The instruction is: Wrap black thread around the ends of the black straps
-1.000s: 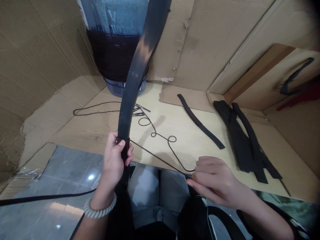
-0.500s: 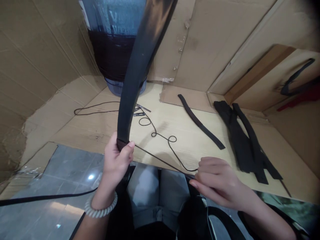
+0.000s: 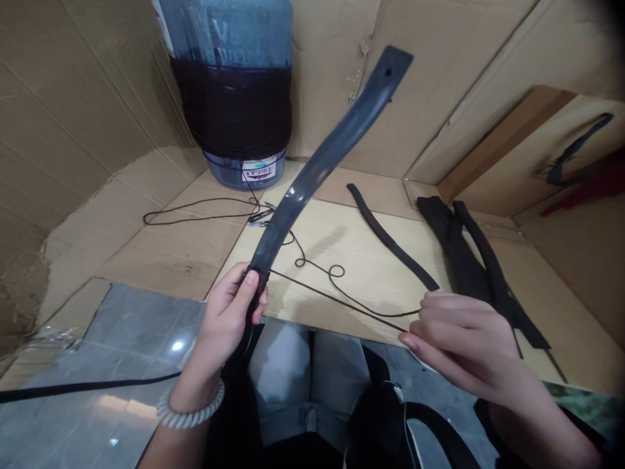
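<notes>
My left hand [image 3: 233, 311] is closed round the lower end of a long, curved black rubber strip [image 3: 319, 164], which rises up and to the right over the board. A thin dark cord [image 3: 336, 301] is wound round that end and runs taut to my right hand [image 3: 456, 335], whose fingers pinch it near the board's front edge. More of the cord lies in loops [image 3: 312, 260] on the wooden board [image 3: 371, 267].
A large blue water bottle [image 3: 229, 91] wound with dark cord stands at the back. One black strip [image 3: 390, 238] and a pile of several more [image 3: 478, 273] lie on the board's right. Small pliers [image 3: 261, 215] lie near the bottle. Cardboard walls surround the board.
The rubber strip has swung from nearly upright to leaning right, so its holed tip now shows. My right hand has moved right, pulling the cord tighter.
</notes>
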The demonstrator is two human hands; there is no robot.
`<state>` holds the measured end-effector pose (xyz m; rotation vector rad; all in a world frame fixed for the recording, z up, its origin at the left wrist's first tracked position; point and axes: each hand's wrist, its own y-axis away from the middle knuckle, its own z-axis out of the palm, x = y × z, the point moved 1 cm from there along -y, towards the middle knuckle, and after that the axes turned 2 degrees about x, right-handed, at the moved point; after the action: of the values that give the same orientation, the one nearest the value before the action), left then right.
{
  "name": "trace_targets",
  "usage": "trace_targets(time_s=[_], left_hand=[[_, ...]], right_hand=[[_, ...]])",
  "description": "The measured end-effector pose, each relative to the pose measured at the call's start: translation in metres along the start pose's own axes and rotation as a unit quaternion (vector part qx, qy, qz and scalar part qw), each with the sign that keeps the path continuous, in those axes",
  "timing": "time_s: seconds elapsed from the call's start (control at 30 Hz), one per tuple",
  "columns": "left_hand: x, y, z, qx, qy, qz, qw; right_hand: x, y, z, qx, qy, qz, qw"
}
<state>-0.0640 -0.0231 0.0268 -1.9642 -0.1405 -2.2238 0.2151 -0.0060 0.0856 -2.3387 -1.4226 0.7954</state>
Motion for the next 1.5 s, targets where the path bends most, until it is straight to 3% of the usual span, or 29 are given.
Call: trace_targets(time_s=[0.13,0.3,0.43,0.6,0.7,0.9,1.0,1.1,1.27,1.5], left_hand=[[0.002,-0.002,0.005,0.048,0.048,-0.019,0.998],[0.006,-0.002,0.005,0.061,0.101,-0.062,0.991],[0.003,-0.001,0.000,0.068,0.140,-0.097,0.983],[0.003,0.008,-0.007,0.031,0.206,-0.144,0.967],[0.010,0.016,-0.007,-0.037,0.325,-0.179,0.928],[0.021,0.032,-0.001,-0.202,0.511,-0.256,0.795],[0.023,0.034,0.003,-0.248,0.577,-0.267,0.731],[0.023,0.036,0.006,-0.262,0.608,-0.268,0.700],[0.027,0.037,0.012,-0.285,0.602,-0.282,0.691],[0.031,0.035,0.020,-0.269,0.587,-0.288,0.707]], right_hand=[[-0.006,-0.002,-0.001,-0.042,0.030,-0.042,0.998],[-0.015,-0.002,0.004,-0.083,0.015,-0.058,0.995],[-0.019,-0.004,-0.001,-0.059,-0.021,-0.044,0.997],[-0.011,0.002,-0.010,-0.015,-0.074,0.019,0.997],[0.004,0.009,-0.014,0.009,-0.062,0.043,0.997],[0.033,0.012,-0.032,0.047,0.128,0.051,0.989],[0.038,0.010,-0.039,0.078,0.192,0.028,0.978],[0.042,0.008,-0.039,0.089,0.212,0.022,0.973],[0.044,0.007,-0.037,0.095,0.227,0.026,0.969],[0.041,0.013,-0.037,0.077,0.181,0.039,0.980]])
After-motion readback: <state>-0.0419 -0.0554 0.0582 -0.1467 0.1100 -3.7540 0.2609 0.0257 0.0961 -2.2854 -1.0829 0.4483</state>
